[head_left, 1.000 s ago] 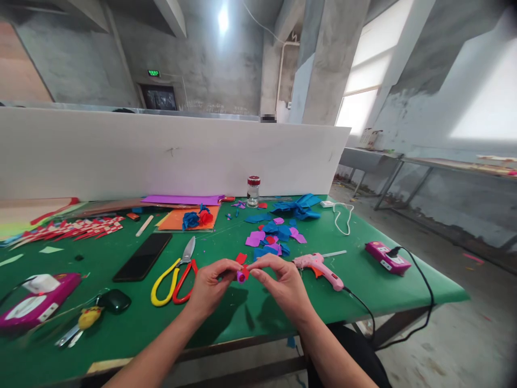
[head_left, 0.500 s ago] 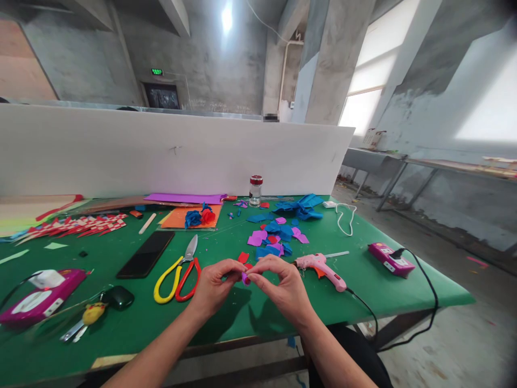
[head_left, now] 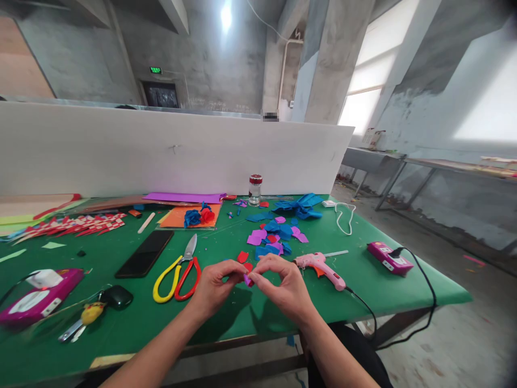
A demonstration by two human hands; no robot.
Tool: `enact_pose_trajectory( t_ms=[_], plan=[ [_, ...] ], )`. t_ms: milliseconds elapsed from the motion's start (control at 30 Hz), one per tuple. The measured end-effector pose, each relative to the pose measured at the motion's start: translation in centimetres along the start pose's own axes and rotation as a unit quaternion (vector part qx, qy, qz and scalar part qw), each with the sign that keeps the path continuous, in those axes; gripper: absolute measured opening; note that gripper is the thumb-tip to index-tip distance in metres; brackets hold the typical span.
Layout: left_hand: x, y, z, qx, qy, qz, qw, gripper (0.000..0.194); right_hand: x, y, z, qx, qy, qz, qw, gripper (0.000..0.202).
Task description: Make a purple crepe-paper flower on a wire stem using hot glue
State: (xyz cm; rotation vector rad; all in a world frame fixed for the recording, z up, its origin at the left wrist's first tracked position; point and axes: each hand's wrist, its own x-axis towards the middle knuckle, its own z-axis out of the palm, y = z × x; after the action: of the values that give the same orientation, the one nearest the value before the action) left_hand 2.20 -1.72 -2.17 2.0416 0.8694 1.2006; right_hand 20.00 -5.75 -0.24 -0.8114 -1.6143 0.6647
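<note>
Rotation of the paper piece (head_left: 247,279) is the chief change: one second earlier its rolled purple end faced the viewer, ringed by red; now a narrow purple flank shows, with a little red beside it. Both hands have kept nearly the same position. The scissors (head_left: 186,259) serve as landmark. Just to their right, the left hand (head_left: 214,283) pinches the paper piece between thumb and forefinger. Farther right of them, the right hand (head_left: 283,283) is also closed on it, thumb and forefinger meeting at its other side. The paper piece is thus held between the two sets of fingertips, to the right of the scissors. Red petals (head_left: 243,257) show just beyond it; whether they are attached cannot be told.

Well to the right of the scissors lies a pink glue gun (head_left: 315,260). Beyond them and to the right are loose paper cuttings (head_left: 285,232) in blue, purple and red, with a red-lidded jar (head_left: 254,191) farther back. Directly beyond the scissors, blue and red paper flowers (head_left: 193,217) rest on an orange sheet (head_left: 174,216). A dark phone (head_left: 145,253) lies just to their left.
</note>
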Motion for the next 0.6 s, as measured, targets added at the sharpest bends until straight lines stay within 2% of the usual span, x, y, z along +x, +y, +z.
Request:
enact_pose_trajectory(
  t_ms=[200,333,400,600],
  plan=[
    [0.0,0.2,0.2,-0.005,-0.014,-0.004,1.000,0.015,0.1,-0.2,0.0,0.001,0.020,0.033,0.999,0.016],
    [0.0,0.0,0.3,-0.050,0.019,-0.018,0.998,0.011,0.0,0.1,-0.1,0.026,0.027,0.052,0.998,0.015],
    [0.0,-0.2,0.5,-0.084,0.039,-0.042,0.995,0.011,0.0,0.3,-0.1,0.042,0.033,0.059,0.997,0.023],
    [0.1,-0.5,1.2,-0.162,0.103,-0.122,0.974,0.020,0.0,1.1,0.8,0.005,0.032,-0.005,0.999,0.030]
  ],
)
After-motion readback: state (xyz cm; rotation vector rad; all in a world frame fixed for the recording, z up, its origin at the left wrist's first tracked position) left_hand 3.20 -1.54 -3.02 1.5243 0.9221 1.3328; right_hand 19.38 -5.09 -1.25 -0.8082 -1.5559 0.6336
